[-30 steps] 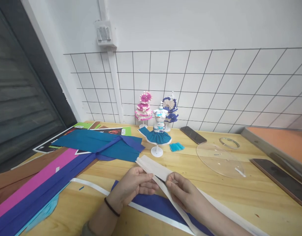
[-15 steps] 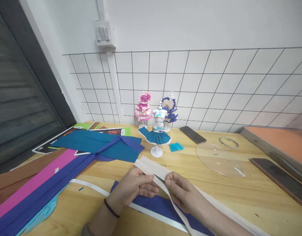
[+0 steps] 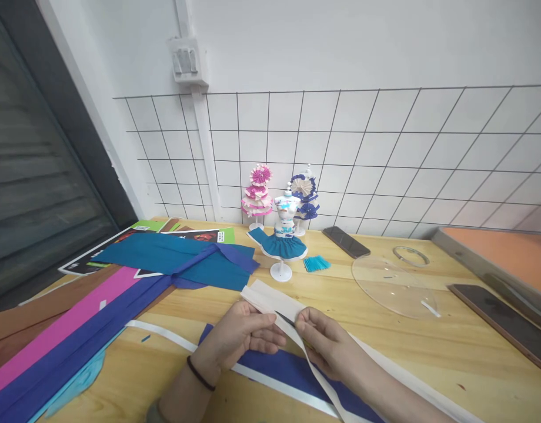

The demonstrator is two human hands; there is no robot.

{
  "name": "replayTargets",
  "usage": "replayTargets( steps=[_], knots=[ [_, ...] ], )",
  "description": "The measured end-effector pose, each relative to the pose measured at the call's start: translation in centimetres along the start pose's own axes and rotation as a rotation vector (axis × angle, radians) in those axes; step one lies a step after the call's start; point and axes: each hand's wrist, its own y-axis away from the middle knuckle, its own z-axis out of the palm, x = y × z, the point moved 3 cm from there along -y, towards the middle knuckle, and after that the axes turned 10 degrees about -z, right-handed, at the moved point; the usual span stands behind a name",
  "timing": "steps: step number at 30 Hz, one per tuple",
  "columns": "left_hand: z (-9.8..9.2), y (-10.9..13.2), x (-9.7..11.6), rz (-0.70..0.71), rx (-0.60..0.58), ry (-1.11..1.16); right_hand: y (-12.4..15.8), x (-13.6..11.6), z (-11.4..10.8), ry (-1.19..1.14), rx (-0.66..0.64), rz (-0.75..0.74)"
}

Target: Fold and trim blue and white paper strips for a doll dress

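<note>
The left hand [image 3: 248,332] pinches the cream paper [image 3: 274,296] above the table [image 3: 200,305]; the right hand [image 3: 326,341] grips a dark blade [image 3: 284,318], its handle hidden. Compared with one second ago, both hands stay almost in place; only the narrow strip [image 3: 326,389] hangs more bent, so the cutting seems hardly advanced.

The right hand [image 3: 327,343] covers most of a thin, dark, pointed tool [image 3: 284,318] — its kind cannot be told. A long, flat cream strip [image 3: 274,296] is cut off by the picture toward the desk's [image 3: 191,304] near edge. Toward the back edge, a white mannequin in a teal skirt [image 3: 286,214] partly hides a navy-and-cream ruffled figure [image 3: 303,188].
</note>
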Motion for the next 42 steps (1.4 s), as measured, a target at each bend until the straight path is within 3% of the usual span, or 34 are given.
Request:
replayTargets(
  steps=[16, 26, 42],
  knots=[
    [-0.1, -0.1, 0.0, 0.006, 0.027, 0.054, 0.0, 0.4, -0.6, 0.039, 0.021, -0.052],
    [-0.1, -0.2, -0.1, 0.031, 0.012, 0.039, 0.1, 0.4, -0.3, -0.055, 0.017, 0.022],
    [-0.1, -0.1, 0.2, 0.058, 0.055, 0.043, -0.9, -0.2, 0.3, -0.028, 0.062, -0.058]
  ],
)
